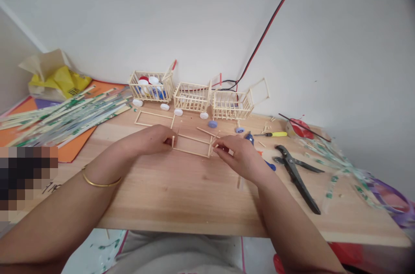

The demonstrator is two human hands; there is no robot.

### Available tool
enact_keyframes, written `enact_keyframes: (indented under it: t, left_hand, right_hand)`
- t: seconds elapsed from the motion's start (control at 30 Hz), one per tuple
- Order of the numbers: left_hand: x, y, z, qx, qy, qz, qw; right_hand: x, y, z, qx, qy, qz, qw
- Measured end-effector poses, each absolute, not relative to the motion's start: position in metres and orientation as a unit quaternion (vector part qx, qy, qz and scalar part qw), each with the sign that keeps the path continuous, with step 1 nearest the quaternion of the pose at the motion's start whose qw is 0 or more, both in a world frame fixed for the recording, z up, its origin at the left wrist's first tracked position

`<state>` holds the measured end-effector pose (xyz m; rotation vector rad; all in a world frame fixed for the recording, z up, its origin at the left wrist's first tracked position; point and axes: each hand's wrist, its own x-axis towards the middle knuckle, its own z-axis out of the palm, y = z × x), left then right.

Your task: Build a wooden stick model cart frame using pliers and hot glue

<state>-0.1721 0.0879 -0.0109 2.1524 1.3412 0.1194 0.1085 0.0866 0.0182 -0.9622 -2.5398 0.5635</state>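
Observation:
A rectangular frame of thin wooden sticks (191, 152) lies on the table between my hands, with short upright sticks at its corners. My left hand (155, 139) is closed at the frame's left end, its fingertips pinching there beside a corner upright. At the right end my right hand (241, 155) pinches a short stick (216, 140) against or near the corner; the exact contact is too small to make out. Behind my left hand lies another flat stick frame (154, 113). A blue glue gun (249, 137) is partly hidden by my right hand.
Three small stick carts (151, 86) with bottle-cap wheels line the wall. Wrapped chopsticks (78, 112) are heaped at left near a yellow bag (65, 81). Black pliers (296, 174), a yellow-handled screwdriver (277, 134) and plastic wrappers (337, 168) lie at right.

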Motion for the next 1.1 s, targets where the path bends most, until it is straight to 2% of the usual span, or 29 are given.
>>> enact_keyframes:
  t: [0.9, 1.1]
  left_hand:
    - [-0.167, 0.084, 0.001, 0.799, 0.522, 0.023, 0.296]
    - [-0.169, 0.085, -0.002, 0.806, 0.516, 0.031, 0.29]
  right_hand:
    - [0.112, 0.089, 0.016, -0.373, -0.895, 0.192, 0.151]
    - [0.123, 0.092, 0.016, -0.442, -0.876, 0.181, 0.071]
